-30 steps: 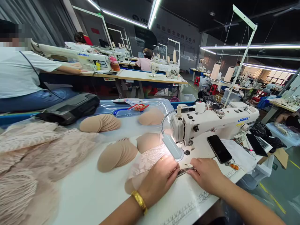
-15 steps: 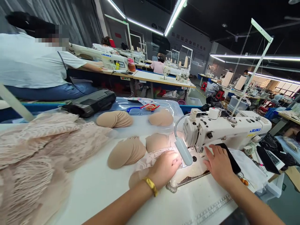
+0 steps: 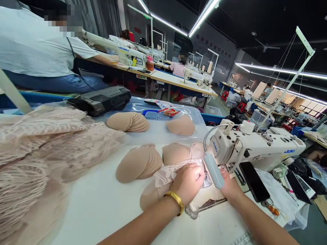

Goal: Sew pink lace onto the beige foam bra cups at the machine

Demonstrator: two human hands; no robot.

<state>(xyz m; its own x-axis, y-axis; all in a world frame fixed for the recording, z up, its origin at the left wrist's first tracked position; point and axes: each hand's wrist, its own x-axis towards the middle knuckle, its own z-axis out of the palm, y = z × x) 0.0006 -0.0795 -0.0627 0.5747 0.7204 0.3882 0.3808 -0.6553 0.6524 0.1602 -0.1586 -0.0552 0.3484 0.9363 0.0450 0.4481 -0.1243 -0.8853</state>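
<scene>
My left hand, with a gold bracelet at the wrist, is closed with curled fingers on a piece of white lace fabric at the sewing machine's bed. The lace is joined to or lies over beige cup pieces; which, I cannot tell. My right hand reaches in beside the needle area of the white sewing machine. Its fingers are mostly hidden behind the grey lamp head, so their grip does not show. Another beige cup piece lies partly under the lace, left of my left wrist.
Fanned stacks of beige pads lie left of my hands, with more pads on a clear plastic lid. Lace garments heap at far left. A black phone lies right of my right hand. A co-worker sits beyond.
My right hand has moved left, from beside the phone to behind the lamp near the needle, baring the phone. The left hand stays closed at the lace. The view has shifted slightly.
</scene>
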